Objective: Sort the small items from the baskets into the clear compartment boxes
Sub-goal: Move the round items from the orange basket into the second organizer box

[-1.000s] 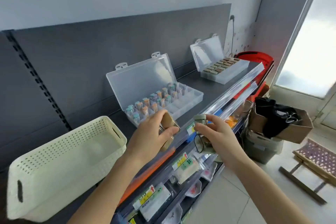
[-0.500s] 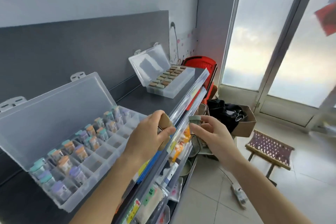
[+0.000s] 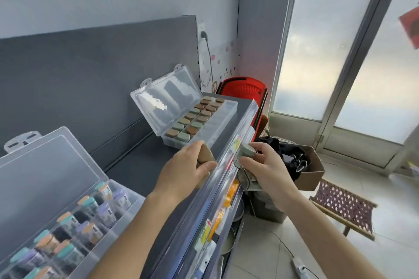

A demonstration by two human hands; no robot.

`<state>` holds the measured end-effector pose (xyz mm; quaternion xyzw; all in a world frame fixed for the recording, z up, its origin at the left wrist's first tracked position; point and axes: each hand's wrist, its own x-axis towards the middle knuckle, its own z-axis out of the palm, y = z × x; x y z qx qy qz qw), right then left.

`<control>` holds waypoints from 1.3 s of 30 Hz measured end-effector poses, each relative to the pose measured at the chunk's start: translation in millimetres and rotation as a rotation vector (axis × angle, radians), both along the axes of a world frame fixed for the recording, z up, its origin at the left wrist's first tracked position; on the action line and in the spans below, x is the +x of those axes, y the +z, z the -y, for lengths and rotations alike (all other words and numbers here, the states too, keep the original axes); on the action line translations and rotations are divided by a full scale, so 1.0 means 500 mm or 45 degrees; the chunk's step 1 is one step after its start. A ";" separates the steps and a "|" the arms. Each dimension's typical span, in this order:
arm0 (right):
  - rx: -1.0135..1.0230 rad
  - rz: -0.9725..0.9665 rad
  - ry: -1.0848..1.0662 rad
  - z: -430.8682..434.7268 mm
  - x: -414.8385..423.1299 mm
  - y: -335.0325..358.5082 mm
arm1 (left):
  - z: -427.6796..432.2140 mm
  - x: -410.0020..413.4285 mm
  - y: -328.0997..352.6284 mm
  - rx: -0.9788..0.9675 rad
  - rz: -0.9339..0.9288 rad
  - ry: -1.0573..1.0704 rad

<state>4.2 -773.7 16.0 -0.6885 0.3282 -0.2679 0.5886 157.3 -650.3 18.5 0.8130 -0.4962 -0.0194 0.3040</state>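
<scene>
My left hand grips a small brown-capped jar above the grey shelf. My right hand holds a grey-green-capped jar just past the shelf's front rail. Ahead stands an open clear compartment box with brown and green caps in its back rows; its front row looks bare. A second open clear box, at the lower left, holds several small jars with teal, orange and purple caps.
The shelf's clear front rail runs diagonally between my hands. A red basket stands at the shelf's far end. On the floor sit a cardboard box with black items and a woven stool. Glass doors fill the right.
The view has swung right along the shelf: the cream basket has left the frame and the far box has come closer. Both hands keep their jars and have moved toward that box.
</scene>
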 end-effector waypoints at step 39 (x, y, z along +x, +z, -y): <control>-0.627 -0.218 0.999 0.423 0.412 -0.063 | 0.256 0.160 -0.087 0.586 -0.124 0.668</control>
